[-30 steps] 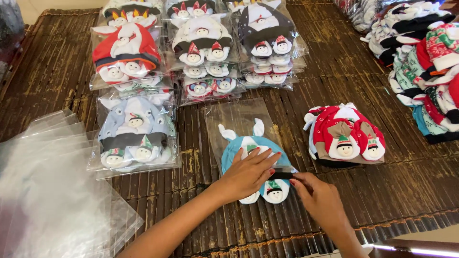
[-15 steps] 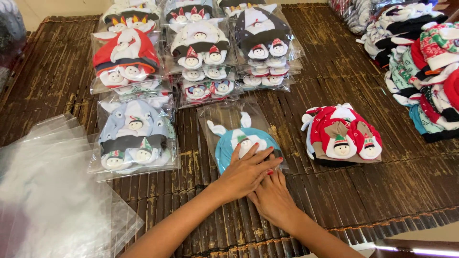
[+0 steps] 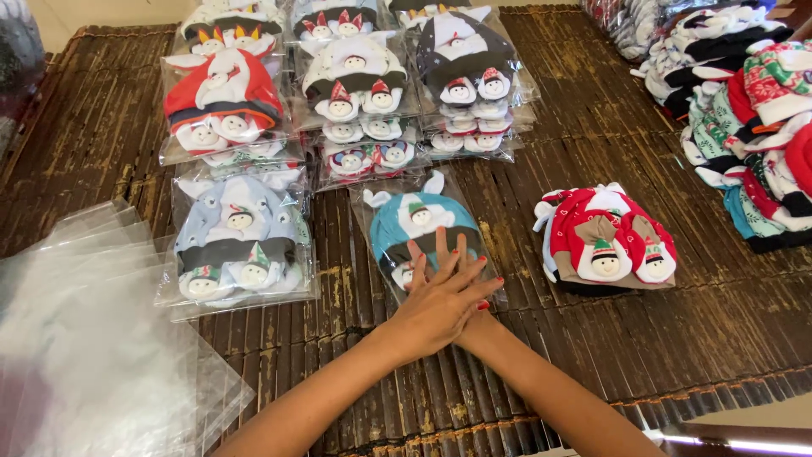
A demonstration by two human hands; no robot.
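Observation:
A teal knitted hat with small snowman faces lies inside a clear plastic bag [image 3: 414, 222] in the middle of the dark slatted mat [image 3: 558, 144]. My left hand [image 3: 436, 300] rests flat on the bag's near end, fingers spread. My right hand [image 3: 480, 320] lies under it, mostly hidden, with only its wrist side and a red-nailed fingertip showing. Both hands press on the bag and grip nothing.
A loose red hat [image 3: 605, 241] lies to the right of the bag. A bagged pale blue hat [image 3: 237, 237] lies to the left. Stacks of bagged hats [image 3: 355, 76] fill the back. A heap of unbagged hats [image 3: 744, 127] sits far right. Empty clear bags [image 3: 93, 338] lie near left.
My right hand slid left from the bag's lower right edge to under my left hand. My left hand stayed on the bag and flattened over it.

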